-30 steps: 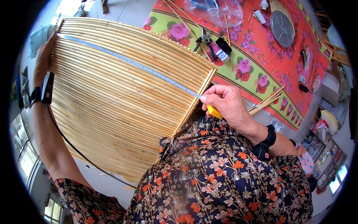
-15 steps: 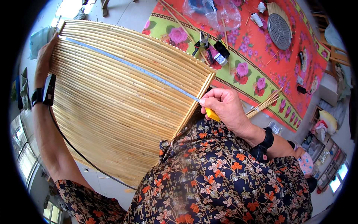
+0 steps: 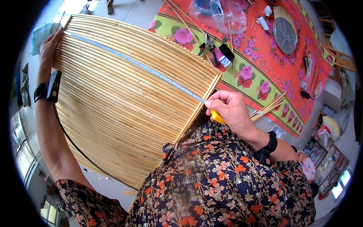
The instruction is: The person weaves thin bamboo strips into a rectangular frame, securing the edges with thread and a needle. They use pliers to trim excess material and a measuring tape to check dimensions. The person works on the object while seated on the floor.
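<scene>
A large panel of pale reed-like sticks (image 3: 124,87), bound side by side, slants across the view in front of me. My left hand (image 3: 49,47) is closed round its far left edge. A tape measure's pale blue blade (image 3: 140,65) runs over the sticks from near that hand toward the right edge bar. There my right hand (image 3: 228,109) holds the yellow tape measure case (image 3: 217,117), thumb and forefinger pinching by the blade at the edge. The left hand's fingertips and the blade's far end are too small to make out clearly.
A red flowered cloth (image 3: 257,56) covers the floor. Pliers (image 3: 207,45), a small blue-and-white pot (image 3: 225,62), a clear plastic bag (image 3: 227,17), thread spools (image 3: 262,23) and a round grey perforated disc (image 3: 284,36) lie there. A stick bundle (image 3: 269,107) rests near my right wrist.
The panel and cloth have shifted slightly rightward in view. The blade's visible blue part now begins a little farther from my left hand. Both hands keep their holds.
</scene>
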The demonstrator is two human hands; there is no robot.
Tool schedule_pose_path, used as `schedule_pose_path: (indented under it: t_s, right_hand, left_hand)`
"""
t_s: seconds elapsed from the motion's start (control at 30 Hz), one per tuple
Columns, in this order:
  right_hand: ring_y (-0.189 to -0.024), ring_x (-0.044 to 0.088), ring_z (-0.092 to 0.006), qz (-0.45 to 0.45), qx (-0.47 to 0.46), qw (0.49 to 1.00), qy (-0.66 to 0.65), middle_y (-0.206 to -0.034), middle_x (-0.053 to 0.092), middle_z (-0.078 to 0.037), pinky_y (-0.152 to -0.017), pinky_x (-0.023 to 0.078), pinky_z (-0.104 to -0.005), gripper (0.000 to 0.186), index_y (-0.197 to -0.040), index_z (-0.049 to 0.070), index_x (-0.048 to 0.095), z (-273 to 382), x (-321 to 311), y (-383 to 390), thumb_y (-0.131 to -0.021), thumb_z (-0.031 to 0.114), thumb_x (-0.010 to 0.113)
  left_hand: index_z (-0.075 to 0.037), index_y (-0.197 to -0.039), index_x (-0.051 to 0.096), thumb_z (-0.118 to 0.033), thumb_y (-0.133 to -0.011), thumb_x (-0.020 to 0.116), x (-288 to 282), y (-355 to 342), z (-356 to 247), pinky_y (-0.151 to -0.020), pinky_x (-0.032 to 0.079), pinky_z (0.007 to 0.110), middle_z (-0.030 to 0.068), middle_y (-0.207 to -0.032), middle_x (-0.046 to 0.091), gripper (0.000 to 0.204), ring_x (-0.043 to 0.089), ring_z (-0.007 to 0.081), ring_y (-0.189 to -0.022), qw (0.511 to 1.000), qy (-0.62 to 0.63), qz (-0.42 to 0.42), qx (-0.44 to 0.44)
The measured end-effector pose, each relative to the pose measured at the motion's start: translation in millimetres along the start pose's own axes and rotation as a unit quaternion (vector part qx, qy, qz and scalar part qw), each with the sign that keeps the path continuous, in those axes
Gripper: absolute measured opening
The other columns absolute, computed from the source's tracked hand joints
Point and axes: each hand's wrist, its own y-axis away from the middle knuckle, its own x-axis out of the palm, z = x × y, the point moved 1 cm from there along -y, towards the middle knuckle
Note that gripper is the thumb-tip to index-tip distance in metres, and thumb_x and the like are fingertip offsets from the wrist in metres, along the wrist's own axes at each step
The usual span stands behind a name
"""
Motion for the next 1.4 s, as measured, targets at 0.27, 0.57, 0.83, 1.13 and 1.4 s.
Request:
schedule_pose_path:
  t_s: [0.27, 0.57, 0.83, 1.13, 1.4]
  right_hand:
    - [-0.064, 0.056, -0.0023, 0.0, 0.006, 1.0, 0.002, -0.073, 0.067, -0.001, -0.057, 0.044, -0.0191, 0.015, -0.087, -0.001, 0.07, 1.1, 1.4, 0.8, -0.09, 0.013, 0.067]
    - [-0.064, 0.058, -0.0038, 0.001, 0.001, 1.0, 0.022, -0.073, 0.068, -0.002, -0.057, 0.045, -0.0198, 0.015, -0.086, -0.001, 0.068, 2.9, 1.0, 0.2, -0.09, 0.013, 0.067]
    - [-0.061, 0.061, -0.0074, 0.053, -0.01, 0.992, 0.112, -0.074, 0.068, -0.006, -0.056, 0.049, -0.0214, 0.011, -0.086, -0.003, 0.066, 22.0, 11.5, 16.6, -0.09, 0.008, 0.064]
    - [-0.067, 0.066, -0.0109, 0.241, 0.088, 0.959, 0.123, -0.078, 0.07, -0.008, -0.062, 0.055, -0.0229, 0.01, -0.089, -0.004, 0.067, 27.7, 41.0, 17.8, -0.091, 0.005, 0.064]
    - [-0.07, 0.067, -0.0105, 0.342, 0.124, 0.919, 0.151, -0.08, 0.071, -0.009, -0.064, 0.054, -0.0224, 0.013, -0.093, -0.004, 0.066, 23.8, 73.5, -4.1, -0.094, 0.009, 0.064]
  left_hand:
    - [-0.01, -0.112, 0.075, -0.046, -0.086, 0.075, -0.9, -7.2, 13.6, -0.077, 0.053, 0.023, 0.0037, -0.094, 0.073, 0.045, 0.068, 0.0106, -0.085, 0.996, 0.011, -0.069, 0.059]
    - [-0.012, -0.114, 0.075, -0.042, -0.089, 0.073, -3.1, 2.8, 8.7, -0.082, 0.053, 0.025, 0.0029, -0.102, 0.075, 0.04, 0.068, 0.0111, -0.092, 0.985, -0.041, -0.125, 0.114]
    - [-0.008, -0.119, 0.071, -0.038, -0.092, 0.07, -45.5, 6.3, 36.8, -0.088, 0.05, 0.026, 0.0003, -0.104, 0.071, 0.04, 0.064, 0.0096, -0.095, 0.99, 0.133, -0.003, 0.036]
    - [-0.01, -0.107, 0.076, -0.038, -0.089, 0.073, -110.0, 81.0, 46.4, -0.088, 0.049, 0.027, 0.0011, -0.1, 0.074, 0.034, 0.065, 0.0102, -0.092, 0.998, 0.053, 0.004, 0.017]
    - [-0.007, -0.099, 0.078, -0.036, -0.086, 0.076, -152.2, 166.8, 110.8, -0.081, 0.046, 0.026, 0.0007, -0.093, 0.073, 0.032, 0.062, 0.0087, -0.088, 0.992, 0.041, -0.083, -0.087]
